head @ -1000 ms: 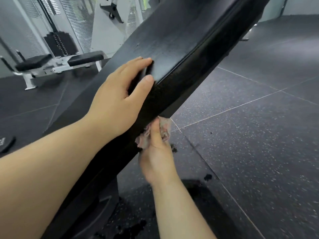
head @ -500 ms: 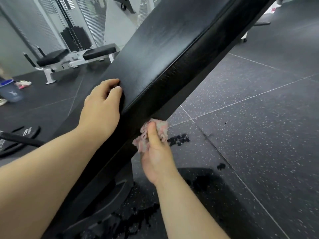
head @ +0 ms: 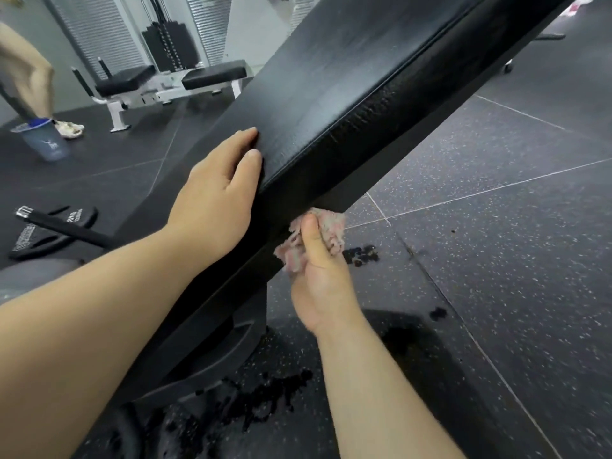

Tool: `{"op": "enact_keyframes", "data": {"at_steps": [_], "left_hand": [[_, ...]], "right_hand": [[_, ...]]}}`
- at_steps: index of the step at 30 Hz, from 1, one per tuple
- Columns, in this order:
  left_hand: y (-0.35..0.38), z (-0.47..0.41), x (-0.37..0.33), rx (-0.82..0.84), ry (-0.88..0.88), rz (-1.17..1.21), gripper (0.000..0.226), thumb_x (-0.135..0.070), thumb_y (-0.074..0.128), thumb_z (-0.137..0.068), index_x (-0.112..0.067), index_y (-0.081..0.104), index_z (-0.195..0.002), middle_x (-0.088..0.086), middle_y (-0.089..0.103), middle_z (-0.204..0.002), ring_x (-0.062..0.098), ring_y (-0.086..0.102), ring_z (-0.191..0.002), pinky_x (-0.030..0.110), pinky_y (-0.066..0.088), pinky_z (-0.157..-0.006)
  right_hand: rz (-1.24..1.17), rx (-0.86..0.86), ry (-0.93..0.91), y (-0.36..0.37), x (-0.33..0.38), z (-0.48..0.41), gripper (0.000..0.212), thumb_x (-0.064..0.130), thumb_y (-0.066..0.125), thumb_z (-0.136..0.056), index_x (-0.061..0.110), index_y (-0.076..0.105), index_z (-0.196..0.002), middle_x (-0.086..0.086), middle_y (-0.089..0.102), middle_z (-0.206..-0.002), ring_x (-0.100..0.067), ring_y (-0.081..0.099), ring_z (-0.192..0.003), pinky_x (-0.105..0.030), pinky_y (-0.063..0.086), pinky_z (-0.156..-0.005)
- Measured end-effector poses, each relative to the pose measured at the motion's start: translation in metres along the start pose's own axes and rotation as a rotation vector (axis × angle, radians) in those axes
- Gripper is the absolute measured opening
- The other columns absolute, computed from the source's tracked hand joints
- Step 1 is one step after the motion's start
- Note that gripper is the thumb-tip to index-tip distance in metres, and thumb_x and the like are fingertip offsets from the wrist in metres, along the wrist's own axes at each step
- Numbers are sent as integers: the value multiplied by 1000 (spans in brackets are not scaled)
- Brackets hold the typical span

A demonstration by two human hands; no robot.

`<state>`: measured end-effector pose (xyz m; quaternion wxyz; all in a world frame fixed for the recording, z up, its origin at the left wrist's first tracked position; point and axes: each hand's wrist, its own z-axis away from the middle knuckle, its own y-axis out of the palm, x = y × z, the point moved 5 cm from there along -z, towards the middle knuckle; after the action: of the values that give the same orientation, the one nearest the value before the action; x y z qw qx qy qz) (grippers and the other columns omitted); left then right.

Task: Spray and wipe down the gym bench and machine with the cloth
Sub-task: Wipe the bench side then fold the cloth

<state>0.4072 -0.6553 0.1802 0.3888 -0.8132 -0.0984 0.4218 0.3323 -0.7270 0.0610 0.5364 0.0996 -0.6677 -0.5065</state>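
Note:
A long black padded gym bench [head: 357, 91] slants from lower left up to the upper right. My left hand [head: 218, 197] lies flat on its top surface near the right edge, fingers together, holding nothing. My right hand [head: 318, 276] is closed around a crumpled pink-grey cloth [head: 326, 226], pressing it against the lower edge of the bench's side face. The fingers of that hand are hidden behind the cloth and under the pad. No spray bottle is in view.
Wet dark splashes [head: 258, 399] mark the speckled rubber floor below the bench base [head: 212, 352]. A barbell with weight plates [head: 56, 226] lies at left. A blue bucket [head: 46, 140] and another person's leg stand far left, near a white-framed bench machine [head: 172, 84].
My left hand slid down the bench top toward me, and the view swung left and pulled back. My right hand kept the cloth on the pad's lower side edge, shifting slightly.

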Motion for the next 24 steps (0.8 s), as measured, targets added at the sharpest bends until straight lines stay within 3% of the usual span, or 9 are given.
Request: {"op": "enact_keyframes", "data": {"at_steps": [2, 4, 6, 10, 14, 17, 19, 22, 24], "left_hand": [[-1, 0, 1, 4, 2, 9, 42, -39, 32, -104, -41, 38, -146, -22, 36, -151, -1, 28, -138, 15, 17, -101], [-1, -1, 2, 8, 7, 17, 42, -40, 32, -104, -42, 38, -146, -24, 36, -150, -1, 28, -138, 16, 17, -102], [-1, -1, 3, 0, 8, 19, 42, -40, 32, -103, -43, 38, -145, -25, 37, -149, -1, 29, -138, 17, 18, -103], [1, 0, 4, -15, -1, 24, 41, -40, 32, -104, -44, 39, -144, -24, 39, -148, 2, 30, -138, 19, 20, -103], [0, 1, 2, -11, 0, 12, 41, -40, 32, -104, -43, 40, -144, -22, 38, -150, 3, 30, -140, 20, 21, -104], [-1, 3, 3, -5, -1, 15, 42, -40, 32, -104, -42, 39, -145, -23, 38, -150, 1, 30, -139, 20, 21, -105], [-1, 4, 3, -5, 5, 24, 41, -41, 32, -104, -42, 39, -144, -23, 39, -149, 1, 31, -138, 21, 22, -106], [-2, 4, 5, -34, 16, 26, 41, -41, 33, -103, -42, 42, -143, -22, 42, -147, 2, 35, -136, 21, 25, -102], [0, 5, 5, -61, 25, 28, 40, -41, 33, -103, -41, 44, -142, -21, 45, -145, 4, 38, -134, 21, 26, -100]], "right_hand": [[71, 61, -26, -5, 11, 1, 21, 34, 64, -74, 19, 65, -87, 5, 64, -74, -10, 58, -62, -25, 53, -62], [92, 81, -134, -10, 47, -8, 20, 34, 60, -76, 15, 61, -83, 6, 60, -61, -6, 46, -42, -20, 43, -45], [-37, 21, -203, -11, 86, -23, 26, 36, 63, -73, 13, 58, -84, 2, 53, -54, -5, 42, -40, -18, 39, -41], [-181, -71, -226, -2, 85, -26, 20, 39, 60, -90, 22, 56, -81, 6, 55, -55, -5, 48, -47, -19, 44, -57], [-13, -76, -37, -1, -7, 3, 35, 45, 63, -73, 18, 58, -96, 9, 59, -71, -7, 55, -71, -32, 50, -87], [41, -64, 16, -10, -3, 7, 29, 35, 67, -74, 14, 64, -94, 6, 64, -70, -9, 60, -62, -23, 54, -65], [-9, -40, -70, -21, 31, -2, 23, 32, 65, -76, 16, 66, -93, 3, 67, -79, -9, 61, -60, -21, 51, -56], [-146, -102, -215, -26, 76, -19, 34, 33, 67, -83, 13, 66, -110, -3, 71, -109, -14, 67, -94, -29, 55, -83], [-136, -149, -231, -21, 73, -21, 29, 35, 61, -93, 14, 63, -113, -1, 70, -106, -13, 67, -96, -30, 54, -90]]}}
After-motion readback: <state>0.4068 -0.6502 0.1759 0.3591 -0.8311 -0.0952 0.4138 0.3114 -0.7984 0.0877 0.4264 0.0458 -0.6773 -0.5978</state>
